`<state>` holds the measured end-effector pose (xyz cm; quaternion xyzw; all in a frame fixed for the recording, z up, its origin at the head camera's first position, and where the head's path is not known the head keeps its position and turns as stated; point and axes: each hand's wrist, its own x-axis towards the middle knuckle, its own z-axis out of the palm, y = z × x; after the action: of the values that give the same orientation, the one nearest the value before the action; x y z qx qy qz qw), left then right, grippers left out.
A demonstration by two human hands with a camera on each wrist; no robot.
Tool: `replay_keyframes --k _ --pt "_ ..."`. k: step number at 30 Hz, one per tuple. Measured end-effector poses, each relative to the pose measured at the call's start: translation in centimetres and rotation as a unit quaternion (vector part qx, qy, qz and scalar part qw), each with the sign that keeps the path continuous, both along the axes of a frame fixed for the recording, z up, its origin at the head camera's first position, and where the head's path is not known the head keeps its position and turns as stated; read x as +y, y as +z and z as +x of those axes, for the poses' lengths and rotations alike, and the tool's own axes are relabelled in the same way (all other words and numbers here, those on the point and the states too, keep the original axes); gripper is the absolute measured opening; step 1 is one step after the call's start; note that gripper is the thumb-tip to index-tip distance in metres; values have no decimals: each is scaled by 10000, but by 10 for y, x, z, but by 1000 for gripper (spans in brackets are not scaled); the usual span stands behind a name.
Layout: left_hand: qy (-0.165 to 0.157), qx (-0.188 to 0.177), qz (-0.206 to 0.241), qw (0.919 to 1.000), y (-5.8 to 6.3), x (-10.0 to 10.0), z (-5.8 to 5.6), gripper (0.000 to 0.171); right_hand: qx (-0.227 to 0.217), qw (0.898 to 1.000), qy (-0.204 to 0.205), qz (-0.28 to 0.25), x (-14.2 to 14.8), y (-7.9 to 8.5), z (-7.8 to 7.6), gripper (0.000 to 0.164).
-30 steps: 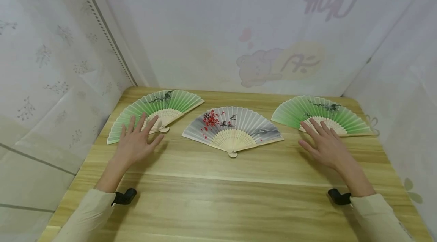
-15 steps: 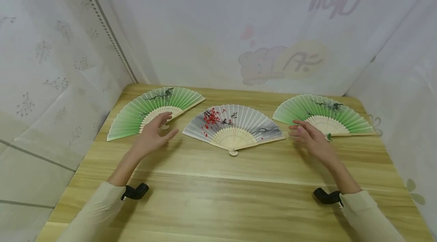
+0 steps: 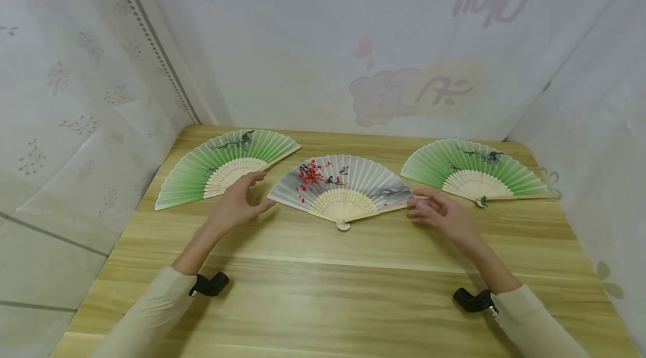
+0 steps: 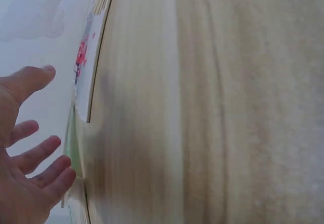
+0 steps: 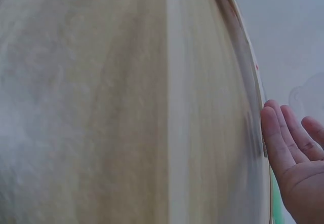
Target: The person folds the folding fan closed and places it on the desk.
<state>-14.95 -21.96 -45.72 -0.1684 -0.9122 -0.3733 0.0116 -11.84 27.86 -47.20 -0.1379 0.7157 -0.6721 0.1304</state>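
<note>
A spread grey-and-white folding fan (image 3: 360, 178) with red blossoms lies mid-table in the head view, its pivot end toward me. At its left tip hovers my left hand (image 3: 236, 206), thumb and fingers spread with nothing between them. In the left wrist view this hand (image 4: 28, 163) stands apart from the fan's edge (image 4: 92, 77). My right hand (image 3: 446, 220) is at the fan's right tip, its fingers overlapping that corner. The right wrist view has these fingers (image 5: 283, 138) extended close beside the fan's edge; whether they touch it I cannot tell.
A spread green fan (image 3: 254, 150) lies at the back left, partly behind my left hand. Another green fan (image 3: 474, 161), with a small green tassel (image 3: 483, 201) at its pivot, lies at the back right. Patterned curtains (image 3: 262, 55) enclose the wooden table (image 3: 313, 302).
Both hands have left the green fans and come inward to the two ends of the grey fan. All the fans stay in place.
</note>
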Motion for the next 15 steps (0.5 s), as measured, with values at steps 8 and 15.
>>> replay_keyframes --k 8,15 --pt "291 -253 -190 9991 -5 -1 5 74 -112 9999 40 83 -12 -2 5 48" --pt "368 -288 -210 9987 -7 0 8 75 -217 9994 248 101 -20 -5 13 45"
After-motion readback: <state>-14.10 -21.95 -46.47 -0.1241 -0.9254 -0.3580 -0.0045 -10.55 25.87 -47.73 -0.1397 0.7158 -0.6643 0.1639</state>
